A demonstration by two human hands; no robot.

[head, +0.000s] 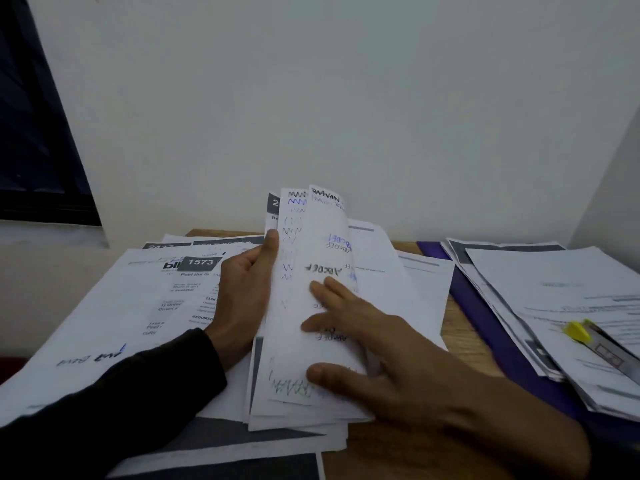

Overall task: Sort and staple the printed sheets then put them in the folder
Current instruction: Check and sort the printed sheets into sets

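Your left hand (pixel 247 292) grips the left edge of a raised bundle of sheets (pixel 311 306), thumb on the front and fingers curled behind it, so the bundle stands tilted above the middle of the desk (pixel 457 327). Your right hand (pixel 374 341) lies on the face of the same bundle with fingers spread and nearly straight, the thumb pressing near its lower edge; it steadies and fans rather than grasps.

Expect these sheets to be light, limp and slick against one another. The top ones already bow and splay at the far end, so they will likely slide out of line unless you pinch close to one edge and square the pile against the desk before stapling.

More printed pages (pixel 104 323) lie flat over the left half of the desk, under your left arm. Toward the right edge, a purple folder (pixel 485 327) lies open with another pile of papers (pixel 554 289) on it, and a stapler (pixel 595 341) with a yellow tip rests on that pile, well apart from your hands
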